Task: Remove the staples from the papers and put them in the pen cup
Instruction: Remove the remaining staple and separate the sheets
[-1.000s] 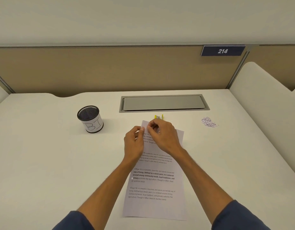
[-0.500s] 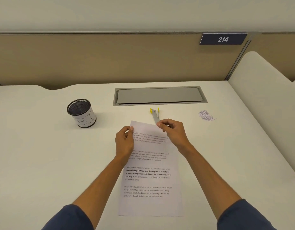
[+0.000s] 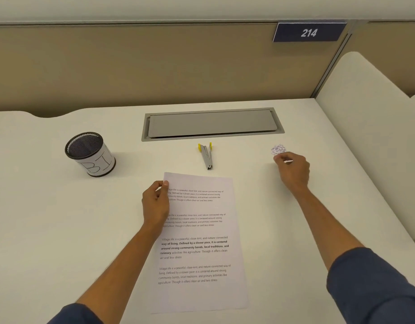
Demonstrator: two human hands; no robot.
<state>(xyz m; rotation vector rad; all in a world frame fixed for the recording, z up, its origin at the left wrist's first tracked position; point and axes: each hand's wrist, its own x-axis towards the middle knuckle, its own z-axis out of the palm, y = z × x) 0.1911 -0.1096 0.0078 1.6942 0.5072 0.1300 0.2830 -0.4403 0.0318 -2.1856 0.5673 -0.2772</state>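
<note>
Left hand [image 3: 155, 202] pinching the papers [image 3: 199, 242] at their top left corner, right hand [image 3: 293, 168] curling fingers narrowly beside the staple pile [image 3: 278, 149] right of the papers, pen cup [image 3: 91, 154] sitting left of them

Single head view — high, facing forward and down, desk [image 3: 61, 230] close below

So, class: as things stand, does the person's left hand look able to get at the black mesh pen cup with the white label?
Probably yes. The left hand rests on the printed paper's edge, and only bare white desk lies between it and the black mesh pen cup.
</note>
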